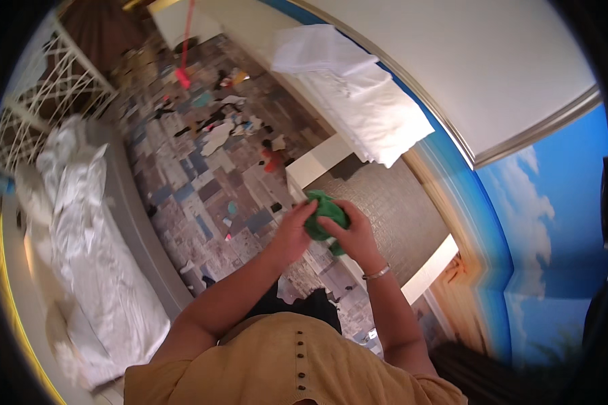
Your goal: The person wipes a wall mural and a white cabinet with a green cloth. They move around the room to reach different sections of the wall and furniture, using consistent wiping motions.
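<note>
A bunched green cloth [329, 208] is held in front of my body, between both hands. My left hand [293, 233] grips its left side, fingers curled around the edge. From the other side my right hand [359, 237] has closed on it, the thumb pressed across the front. A small end of the fabric hangs below the right hand. A bracelet [377, 273] circles my right wrist.
Scraps of cloth [217, 137] litter the wood-patterned floor [182, 182]. A red broom [183, 78] stands beyond them. White sheets [108, 270] lie along a grey bench [134, 196] at left. At right, white fabric [365, 94] rests near a grey-topped, white-edged platform [378, 209].
</note>
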`<state>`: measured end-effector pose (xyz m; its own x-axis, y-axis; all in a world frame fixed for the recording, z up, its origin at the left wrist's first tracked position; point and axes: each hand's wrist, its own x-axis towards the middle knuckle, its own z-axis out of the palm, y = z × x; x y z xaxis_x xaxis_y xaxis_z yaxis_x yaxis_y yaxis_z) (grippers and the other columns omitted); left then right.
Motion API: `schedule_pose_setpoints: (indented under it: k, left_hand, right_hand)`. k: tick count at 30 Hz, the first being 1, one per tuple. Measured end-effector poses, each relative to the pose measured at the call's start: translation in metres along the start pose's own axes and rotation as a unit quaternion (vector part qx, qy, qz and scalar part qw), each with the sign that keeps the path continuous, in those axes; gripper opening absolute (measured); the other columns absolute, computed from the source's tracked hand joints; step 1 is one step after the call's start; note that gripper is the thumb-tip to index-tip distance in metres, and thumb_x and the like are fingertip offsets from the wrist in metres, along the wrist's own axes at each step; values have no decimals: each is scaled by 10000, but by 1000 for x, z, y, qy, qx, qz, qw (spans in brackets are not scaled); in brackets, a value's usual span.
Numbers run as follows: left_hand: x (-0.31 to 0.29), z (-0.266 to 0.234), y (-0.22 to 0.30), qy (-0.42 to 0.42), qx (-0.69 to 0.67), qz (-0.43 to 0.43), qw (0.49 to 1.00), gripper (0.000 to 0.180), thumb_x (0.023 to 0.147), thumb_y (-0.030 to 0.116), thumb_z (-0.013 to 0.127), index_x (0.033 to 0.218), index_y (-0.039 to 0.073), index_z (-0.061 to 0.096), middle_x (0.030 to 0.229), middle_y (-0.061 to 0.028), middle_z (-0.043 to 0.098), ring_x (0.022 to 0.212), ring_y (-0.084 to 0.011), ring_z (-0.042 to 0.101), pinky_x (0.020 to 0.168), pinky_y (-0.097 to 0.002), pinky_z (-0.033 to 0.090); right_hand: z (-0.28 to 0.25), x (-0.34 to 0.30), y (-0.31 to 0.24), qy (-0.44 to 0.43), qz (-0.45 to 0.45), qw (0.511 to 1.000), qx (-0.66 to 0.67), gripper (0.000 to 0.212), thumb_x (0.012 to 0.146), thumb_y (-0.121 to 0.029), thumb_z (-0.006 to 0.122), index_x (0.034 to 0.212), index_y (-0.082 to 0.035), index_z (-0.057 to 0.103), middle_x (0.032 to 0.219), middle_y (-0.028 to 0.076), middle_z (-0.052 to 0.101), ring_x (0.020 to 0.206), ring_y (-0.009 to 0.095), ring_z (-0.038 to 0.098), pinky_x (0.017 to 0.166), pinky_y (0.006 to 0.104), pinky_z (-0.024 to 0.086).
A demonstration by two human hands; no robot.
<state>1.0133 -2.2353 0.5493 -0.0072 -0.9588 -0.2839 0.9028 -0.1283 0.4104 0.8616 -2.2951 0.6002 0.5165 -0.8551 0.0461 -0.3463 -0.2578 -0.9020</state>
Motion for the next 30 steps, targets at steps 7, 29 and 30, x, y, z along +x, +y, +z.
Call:
schedule_pose_setpoints:
  k: [7, 29, 30]
  left_hand:
    - [99, 29, 67, -14, 500, 409, 763, 419, 931, -82, 568, 1341, -2, 541, 1251, -99, 607, 1120, -213, 604, 956, -301, 468]
    - [433, 257, 72, -404, 539, 643, 364, 467, 882, -21, 593, 1333, -95, 492, 1428, -231, 410, 1329, -403, 461, 1080, -492, 456]
    - [449, 281, 75, -396, 535, 669, 330, 481, 880, -20, 589, 1347, -81, 491, 1439, -217, 406, 1339, -389, 455, 1084, -491, 451]
  right_hand:
    - [-13, 87, -8, 197, -32, 961, -192, 265, 853, -157, 734, 1081, -60, 642, 922, 154, 627, 815, 361, 637, 678, 427, 510]
    - [-183, 299, 41, 609, -178, 739, -226, 502, 869, 100, 570, 1343, -6, 447, 1376, 177, 431, 1264, 280, 461, 1051, 383, 404]
    - [-199, 310, 38, 626, -178, 736, -187, 492, 853, 82, 586, 1323, 8, 462, 1361, 202, 446, 1254, 322, 464, 1042, 398, 407]
